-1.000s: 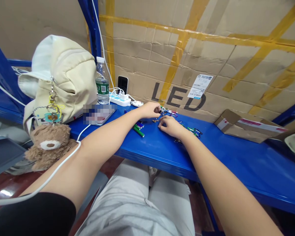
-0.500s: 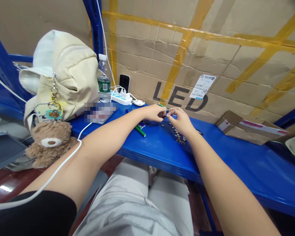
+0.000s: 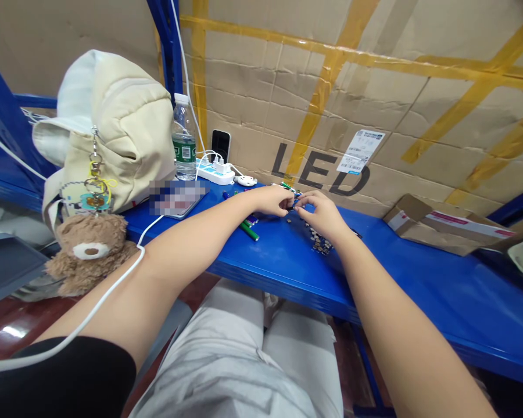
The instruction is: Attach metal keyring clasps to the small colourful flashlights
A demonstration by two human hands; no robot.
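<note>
My left hand (image 3: pixel 273 200) and my right hand (image 3: pixel 321 213) meet just above the blue shelf (image 3: pixel 418 284), fingertips pinched together on a small dark metal piece (image 3: pixel 294 202) between them. Under my right wrist lies a heap of small metal rings (image 3: pixel 318 241). Green carabiners (image 3: pixel 248 228) lie by my left wrist, and more coloured clips (image 3: pixel 289 187) show behind my fingers.
A cream backpack (image 3: pixel 113 133) with a keychain and a plush bear (image 3: pixel 87 249) stands at the left. A water bottle (image 3: pixel 184 142), a power strip (image 3: pixel 215 172) and a phone (image 3: pixel 176 197) are beside it. An opened carton (image 3: pixel 444 226) lies at the right, against the cardboard wall.
My right hand rose off the shelf and met my left hand; both now pinch a small piece. The pile of rings under the right wrist came into sight. The view shifted slightly.
</note>
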